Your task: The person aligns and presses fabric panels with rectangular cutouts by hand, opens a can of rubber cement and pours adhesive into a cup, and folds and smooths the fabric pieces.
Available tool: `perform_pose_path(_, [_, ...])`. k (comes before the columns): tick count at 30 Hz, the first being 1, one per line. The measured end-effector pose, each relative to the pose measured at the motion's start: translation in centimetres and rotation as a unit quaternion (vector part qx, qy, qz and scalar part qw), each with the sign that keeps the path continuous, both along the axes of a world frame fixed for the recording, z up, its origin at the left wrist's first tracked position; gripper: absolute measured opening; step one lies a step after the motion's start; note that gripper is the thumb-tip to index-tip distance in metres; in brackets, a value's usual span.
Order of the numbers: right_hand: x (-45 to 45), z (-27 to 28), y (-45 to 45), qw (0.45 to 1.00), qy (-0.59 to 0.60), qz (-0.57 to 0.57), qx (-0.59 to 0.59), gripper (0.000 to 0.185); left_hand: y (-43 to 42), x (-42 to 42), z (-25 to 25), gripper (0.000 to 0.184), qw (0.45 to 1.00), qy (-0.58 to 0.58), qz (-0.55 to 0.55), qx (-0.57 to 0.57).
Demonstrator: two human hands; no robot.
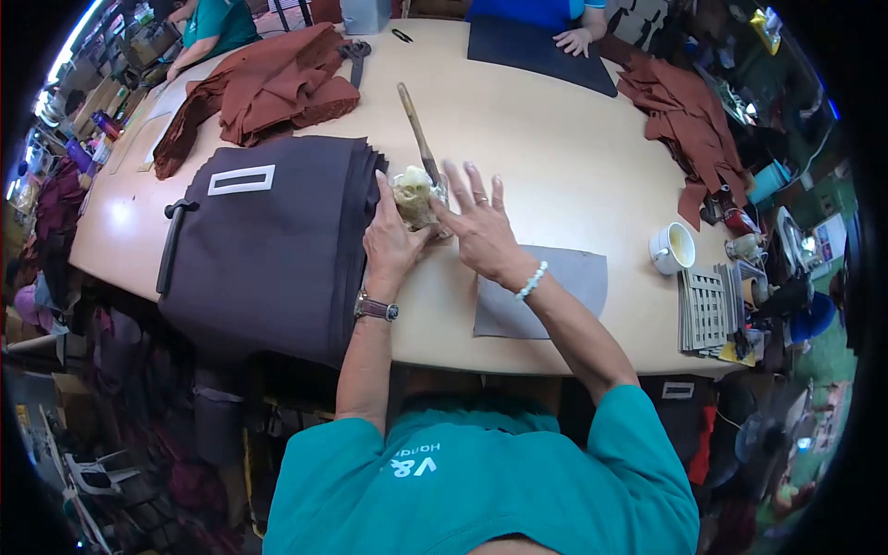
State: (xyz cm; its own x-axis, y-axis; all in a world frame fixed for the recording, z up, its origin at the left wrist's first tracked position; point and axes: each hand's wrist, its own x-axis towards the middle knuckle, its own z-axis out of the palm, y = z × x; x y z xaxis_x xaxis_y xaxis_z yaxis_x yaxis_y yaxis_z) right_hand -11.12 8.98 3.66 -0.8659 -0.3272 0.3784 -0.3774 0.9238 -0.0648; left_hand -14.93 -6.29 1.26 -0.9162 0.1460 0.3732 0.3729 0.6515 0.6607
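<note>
My left hand (393, 242), with a watch on its wrist, curls round the left and near side of a small pot (413, 196) crusted with yellowish, glue-like stuff. A long-handled brush (418, 129) leans up out of the pot; its lower end is hidden. My right hand (483, 227) is on the other side, fingers spread, its index finger at the pot's right edge. Left of the pot lies a thick stack of dark brown sheets (268, 250). A grey-mauve sheet (560, 291) lies partly under my right forearm.
On the stack lie a white rectangular frame (241, 179) and a dark hammer-like tool (172, 245). Reddish-brown pieces (277, 83) are heaped at far left, more (684, 120) at right. A white mug (672, 248) stands near slatted pieces (706, 310). Across the table, a co-worker's hand (575, 40) rests on a black sheet (532, 55).
</note>
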Motion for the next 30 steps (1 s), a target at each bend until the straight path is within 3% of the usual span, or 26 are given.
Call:
perform_pose_path(1, [0.4, 0.5, 0.5, 0.999, -0.04, 0.005, -0.026, 0.048, -0.1, -0.1, 0.4, 0.118, 0.999, -0.051, -0.006, 0.011])
perform_pose_path(4, [0.4, -0.4, -0.4, 0.996, -0.027, 0.008, -0.084, 0.05, -1.3, -1.0, -0.3, 0.121, 0.997, -0.02, -0.074, 0.032])
perform_pose_path(8, [-1.0, -0.7, -2.8, 0.997, 0.076, -0.009, 0.007, 0.073, -1.7, -1.2, -0.4, 0.124, 0.992, -0.065, -0.089, 0.062])
perform_pose_path(9, [-1.8, -1.5, -2.8, 0.989, 0.096, -0.056, 0.102, 0.081, -1.7, -1.3, -0.7, 0.122, 0.994, -0.038, -0.078, 0.063])
perform_pose_path(12, [-2.5, -2.9, -3.1, 0.988, 0.017, -0.093, 0.119, 0.08, -1.6, -1.5, 0.2, 0.115, 0.995, -0.084, -0.057, 0.021])
perform_pose_path(13, [-2.4, -3.1, -3.0, 0.984, 0.021, -0.101, 0.144, 0.083, -1.7, -1.7, -0.5, 0.112, 0.997, -0.023, -0.063, 0.029])
perform_pose_path(25, [-0.4, -2.1, -1.4, 0.996, -0.019, -0.019, 0.089, 0.072, -2.0, -1.7, -0.9, 0.108, 0.997, -0.043, -0.063, 0.005])
perform_pose_path(30, [0.0, -1.3, -1.0, 0.99, -0.039, -0.008, 0.136, 0.071, -2.0, -1.5, -1.0, 0.109, 0.996, 0.005, -0.078, 0.04])
